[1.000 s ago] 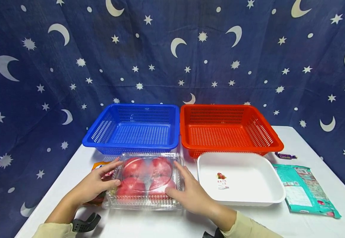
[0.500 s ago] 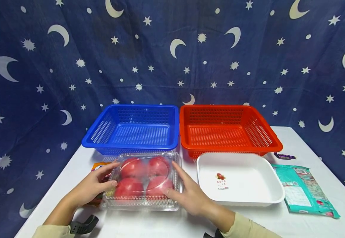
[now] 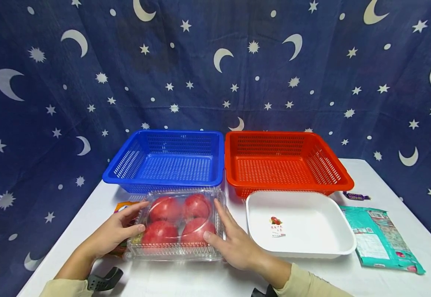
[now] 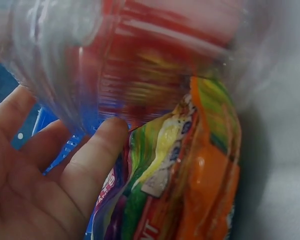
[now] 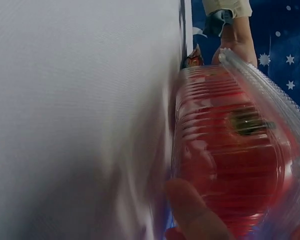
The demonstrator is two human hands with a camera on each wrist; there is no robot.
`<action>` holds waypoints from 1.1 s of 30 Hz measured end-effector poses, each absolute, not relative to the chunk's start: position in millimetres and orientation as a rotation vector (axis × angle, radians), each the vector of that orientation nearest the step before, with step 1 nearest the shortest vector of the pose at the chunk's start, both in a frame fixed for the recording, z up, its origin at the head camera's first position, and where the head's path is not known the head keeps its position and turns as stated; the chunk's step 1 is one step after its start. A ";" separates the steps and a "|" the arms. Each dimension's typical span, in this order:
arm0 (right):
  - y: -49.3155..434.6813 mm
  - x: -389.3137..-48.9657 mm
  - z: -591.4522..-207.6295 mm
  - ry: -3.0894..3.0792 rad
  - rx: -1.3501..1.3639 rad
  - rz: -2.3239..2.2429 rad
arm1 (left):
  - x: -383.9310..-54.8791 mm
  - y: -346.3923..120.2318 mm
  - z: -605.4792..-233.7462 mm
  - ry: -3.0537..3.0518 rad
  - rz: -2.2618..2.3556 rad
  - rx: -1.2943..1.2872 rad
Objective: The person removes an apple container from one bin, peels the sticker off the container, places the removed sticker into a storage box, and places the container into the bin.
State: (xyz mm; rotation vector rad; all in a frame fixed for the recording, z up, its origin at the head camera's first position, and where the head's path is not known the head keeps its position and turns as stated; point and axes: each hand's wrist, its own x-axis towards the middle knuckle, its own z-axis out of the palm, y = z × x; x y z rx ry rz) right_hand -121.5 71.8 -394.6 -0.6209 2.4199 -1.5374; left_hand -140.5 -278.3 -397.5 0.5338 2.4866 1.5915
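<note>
A clear plastic clamshell box of several red tomatoes (image 3: 163,209) is at the front of the table, before the blue basket. My left hand (image 3: 112,231) holds its left side; in the left wrist view that thumb (image 4: 97,155) lies against the clear wall. On the right side, my right hand (image 3: 237,243) holds the box with its thumb near the front edge and its index finger along the rim. The right wrist view shows a fingertip (image 5: 182,200) low by the box wall. A colourful snack bag (image 4: 190,170) lies under the left end, partly covered.
Behind the box stand a blue basket (image 3: 163,182) and a red basket (image 3: 289,187). A white tray (image 3: 312,222) with a small printed label sits right of my right hand. Farther right are a teal packet (image 3: 378,235) and a purple wrapped candy (image 3: 356,196).
The tomato box has shifted slightly left, with both hands still on its sides. The glare on its lid has moved, so the tomatoes show more clearly.
</note>
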 end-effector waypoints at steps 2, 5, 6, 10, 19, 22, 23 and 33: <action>71.2 -121.6 -395.1 2.363 -0.625 -1.598 | -140.7 -277.7 -397.6 2.482 1.601 0.534; 68.7 -121.7 -397.0 2.235 -0.586 -1.741 | -140.4 -277.2 -396.9 2.483 1.607 0.537; 67.5 -121.5 -397.7 2.197 -0.558 -1.791 | -140.2 -277.1 -396.6 2.484 1.610 0.536; 62.1 -120.7 -399.5 2.076 -0.456 -1.983 | -139.4 -276.4 -395.4 2.474 1.623 0.533; 63.0 -120.4 -400.9 2.102 -0.444 -2.025 | -137.9 -276.6 -394.4 2.567 1.588 0.600; 67.6 -120.8 -398.6 2.127 -0.476 -1.947 | -137.7 -276.7 -394.1 2.604 1.571 0.606; 68.8 -120.9 -397.7 2.120 -0.487 -1.935 | -137.9 -276.6 -394.2 2.610 1.570 0.613; 67.8 -119.0 -393.1 1.961 -0.362 -2.114 | -145.6 -279.5 -387.9 2.553 1.711 0.440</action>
